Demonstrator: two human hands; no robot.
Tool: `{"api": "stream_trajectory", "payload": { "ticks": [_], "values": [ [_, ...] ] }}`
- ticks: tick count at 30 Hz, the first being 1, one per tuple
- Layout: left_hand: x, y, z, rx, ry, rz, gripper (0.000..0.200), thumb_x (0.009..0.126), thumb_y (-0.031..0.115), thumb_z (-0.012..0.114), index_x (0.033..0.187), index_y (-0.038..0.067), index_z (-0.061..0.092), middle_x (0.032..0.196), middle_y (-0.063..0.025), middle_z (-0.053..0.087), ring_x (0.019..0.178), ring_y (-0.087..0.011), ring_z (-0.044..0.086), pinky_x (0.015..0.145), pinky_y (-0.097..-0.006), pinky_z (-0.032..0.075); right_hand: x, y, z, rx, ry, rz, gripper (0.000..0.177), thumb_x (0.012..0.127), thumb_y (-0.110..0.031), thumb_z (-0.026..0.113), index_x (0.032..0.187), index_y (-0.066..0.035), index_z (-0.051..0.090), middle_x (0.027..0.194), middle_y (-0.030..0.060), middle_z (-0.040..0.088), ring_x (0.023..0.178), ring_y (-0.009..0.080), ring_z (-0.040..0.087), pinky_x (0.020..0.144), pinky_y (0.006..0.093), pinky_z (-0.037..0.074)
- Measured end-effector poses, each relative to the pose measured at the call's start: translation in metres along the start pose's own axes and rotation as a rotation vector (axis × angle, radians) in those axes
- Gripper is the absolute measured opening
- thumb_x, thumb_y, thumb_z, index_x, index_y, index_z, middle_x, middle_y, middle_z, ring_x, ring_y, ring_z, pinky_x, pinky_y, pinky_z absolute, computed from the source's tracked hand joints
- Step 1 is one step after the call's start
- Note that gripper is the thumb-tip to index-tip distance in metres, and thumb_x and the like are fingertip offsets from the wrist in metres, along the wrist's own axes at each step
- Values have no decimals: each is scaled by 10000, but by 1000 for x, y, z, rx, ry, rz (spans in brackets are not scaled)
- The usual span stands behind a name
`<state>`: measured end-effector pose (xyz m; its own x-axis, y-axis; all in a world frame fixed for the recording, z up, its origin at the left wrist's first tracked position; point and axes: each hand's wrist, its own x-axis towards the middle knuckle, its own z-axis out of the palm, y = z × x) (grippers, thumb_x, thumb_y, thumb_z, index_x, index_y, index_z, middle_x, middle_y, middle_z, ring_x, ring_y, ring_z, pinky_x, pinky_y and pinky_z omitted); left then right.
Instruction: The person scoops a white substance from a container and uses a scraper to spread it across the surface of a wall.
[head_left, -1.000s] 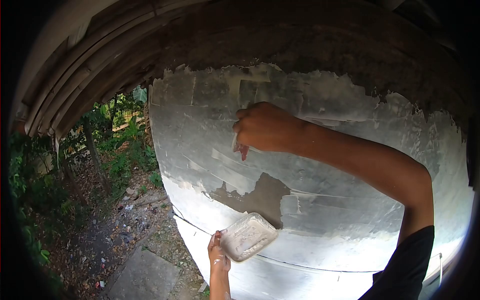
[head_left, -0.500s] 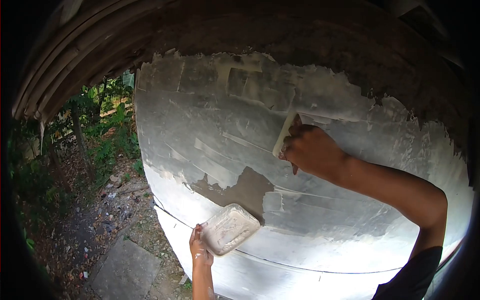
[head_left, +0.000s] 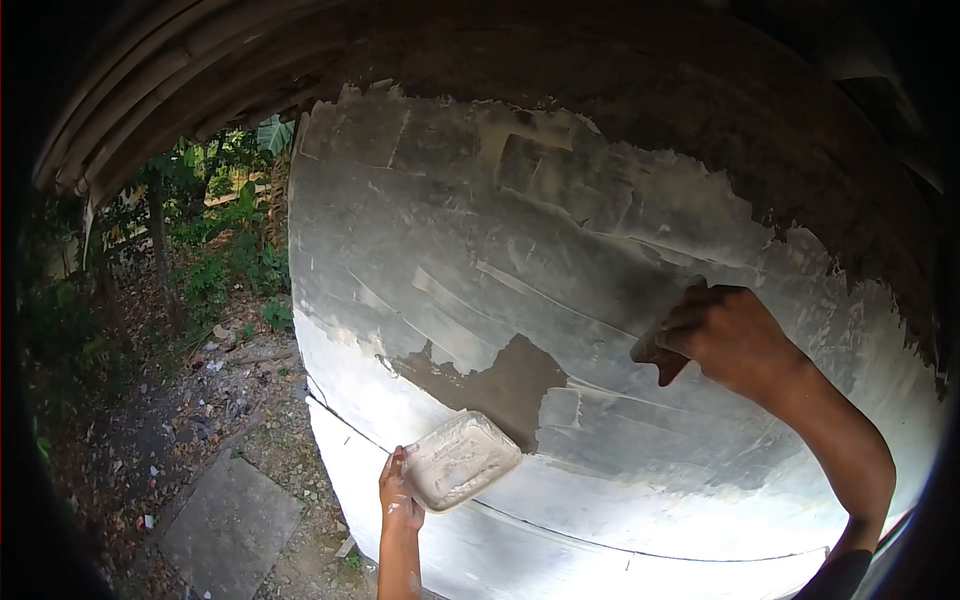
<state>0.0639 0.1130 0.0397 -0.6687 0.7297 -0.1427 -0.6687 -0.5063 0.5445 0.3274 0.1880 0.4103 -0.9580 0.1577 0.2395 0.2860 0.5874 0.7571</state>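
My left hand (head_left: 398, 500) grips a shallow, putty-smeared tray (head_left: 466, 462) by its left edge, low in front of the wall. White smears mark the fingers. My right hand (head_left: 735, 335) is closed around a putty scraper (head_left: 657, 358), whose edge is against or very near the wall; its blade is mostly seen edge-on and in shadow. The wall (head_left: 450, 225) carries a thin, streaky pale coat over its middle. Just above the tray lies an uncoated grey-brown patch (head_left: 505, 385).
Dark uncoated wall (head_left: 650, 90) runs along the top beneath corrugated roofing (head_left: 150, 90). A thin dark line crosses the bright white lower wall (head_left: 600, 510). To the left are plants (head_left: 240, 220), littered ground and a flat concrete slab (head_left: 230, 525).
My right hand has swept the scraper rightward and down across the wall. My left hand and the tray stay nearly still. The view has shifted slightly.
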Motion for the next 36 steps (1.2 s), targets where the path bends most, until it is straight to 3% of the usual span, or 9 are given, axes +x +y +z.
{"api": "stream_trajectory", "payload": {
  "ticks": [2, 6, 8, 11, 16, 20, 24, 28, 36],
  "values": [
    [-4, 1, -6, 18, 42, 8, 320, 969, 283, 487, 1128, 12, 546, 1092, -119, 583, 990, -247, 579, 912, -370, 475, 45, -16, 7, 207, 90, -48, 120, 753, -173, 663, 838, -188, 746, 781, -2, 668, 832, 184, 644, 713, 296, 527],
    [-23, 12, -22, 50, 123, 52, 302, 958, 302, 524, 1060, 24, 578, 1017, -98, 607, 959, -210, 581, 889, -354, 479, 168, -61, 50, 127, 208, -264, 75, 717, -37, 654, 721, -87, 709, 751, 71, 669, 788, 230, 661, 632, 347, 534],
    [-32, 16, -36, 32, 174, 83, 280, 947, 296, 552, 1028, 31, 589, 982, -76, 616, 917, -186, 585, 843, -324, 485, 233, -103, 67, 48, 256, -285, 49, 698, -51, 666, 670, -84, 688, 753, 66, 680, 781, 227, 667, 591, 344, 522],
    [-44, 19, -54, 18, 246, 151, 250, 938, 286, 578, 971, 39, 601, 929, -44, 621, 854, -157, 577, 788, -294, 480, 314, -165, 82, 17, 317, -334, 70, 740, -104, 649, 718, -121, 714, 790, 33, 697, 812, 207, 667, 605, 323, 504],
    [-54, 18, -83, 26, 381, 206, 226, 949, 261, 561, 958, 39, 602, 889, -31, 610, 817, -139, 555, 775, -288, 465, 385, -209, 128, -14, 362, -348, 83, 747, -130, 638, 732, -128, 719, 806, 48, 693, 863, 209, 642, 664, 308, 503],
    [-59, 26, -82, 10, 396, 214, 241, 956, 273, 548, 962, 38, 604, 870, -30, 608, 812, -131, 552, 764, -281, 461, 348, -197, 158, -155, 232, -287, 122, 770, -153, 619, 820, -106, 720, 914, 66, 685, 925, 219, 619, 750, 307, 501],
    [-54, 32, -68, 37, 356, 227, 247, 957, 283, 546, 960, 44, 605, 877, -23, 610, 813, -127, 548, 762, -274, 457, 276, -201, 183, -222, 191, -300, 130, 769, -181, 636, 822, -111, 731, 887, 52, 685, 929, 216, 606, 755, 336, 491],
    [-46, 30, -60, 34, 363, 192, 228, 950, 287, 558, 962, 65, 605, 894, -9, 611, 854, -120, 537, 792, -276, 445, 175, -183, 187, -15, 120, -361, 188, 728, -225, 662, 809, -66, 722, 931, 101, 657, 951, 246, 579, 865, 367, 471],
    [-27, 7, -52, 44, 226, 112, 235, 934, 288, 585, 956, 55, 608, 916, -22, 624, 867, -135, 572, 791, -279, 473, 0, -148, 170, -46, -9, -318, 170, 714, -174, 631, 776, -40, 714, 883, 89, 630, 912, 240, 564, 931, 389, 450]
  ]
}}
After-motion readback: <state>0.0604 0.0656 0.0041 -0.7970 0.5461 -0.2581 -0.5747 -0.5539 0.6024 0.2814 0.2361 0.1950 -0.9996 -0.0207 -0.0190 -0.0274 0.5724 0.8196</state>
